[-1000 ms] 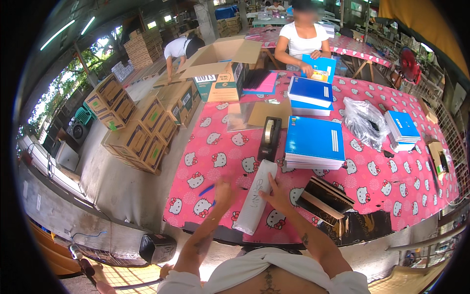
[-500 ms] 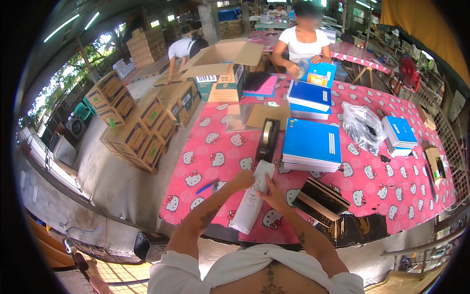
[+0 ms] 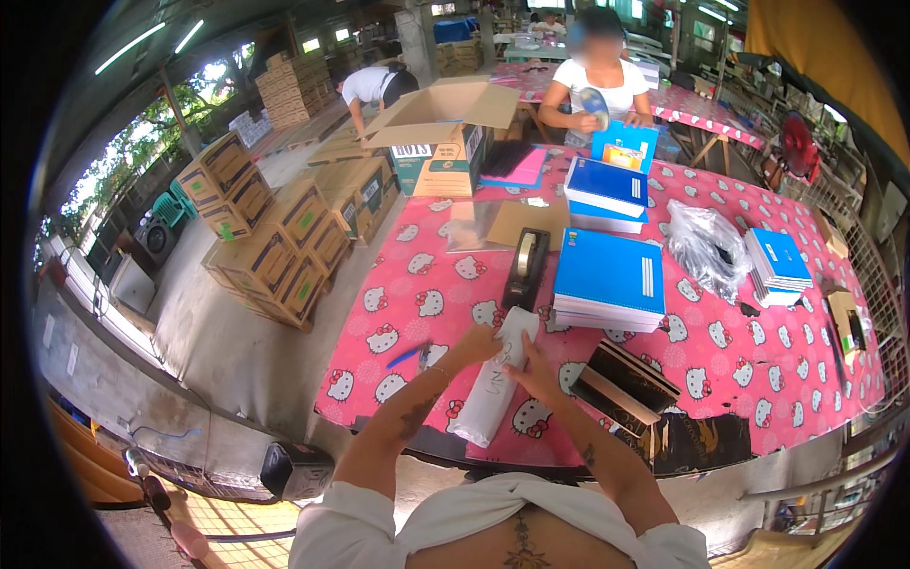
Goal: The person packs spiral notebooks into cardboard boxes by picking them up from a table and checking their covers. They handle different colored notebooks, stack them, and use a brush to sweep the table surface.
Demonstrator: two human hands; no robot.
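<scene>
Both hands meet at the far end of a long white wrapped package [image 3: 498, 375] that lies lengthwise on the pink cartoon-cat tablecloth [image 3: 417, 284], its near end reaching the table's front edge. The left hand [image 3: 477, 343] curls over the far left corner with the fingers closed on the wrapping, and the right hand [image 3: 536, 372] presses on the right side of the same end, fingers bent around it. A second ago the hands sat lower and further apart along the package's sides; now they have moved up and drawn together at its top end, which suggests the work has shifted from steadying the bundle to folding or closing that end of the wrap.

Just beyond the package stands a black tape dispenser [image 3: 524, 266], nearly touching its far end. To the right of that lies a stack of blue notebooks [image 3: 609, 279], and nearer the person, at the right, a dark open box [image 3: 626, 384] with striped edges. A blue pen [image 3: 408, 357] lies on the cloth left of the left wrist.

Farther off are a second pile of blue notebooks [image 3: 607, 190], a crumpled clear plastic bag [image 3: 706, 248], and an open cardboard carton [image 3: 445, 133]. Across the table a person in a white shirt [image 3: 597, 85] handles something blue. Stacked cartons [image 3: 275, 237] sit on the floor at left.
</scene>
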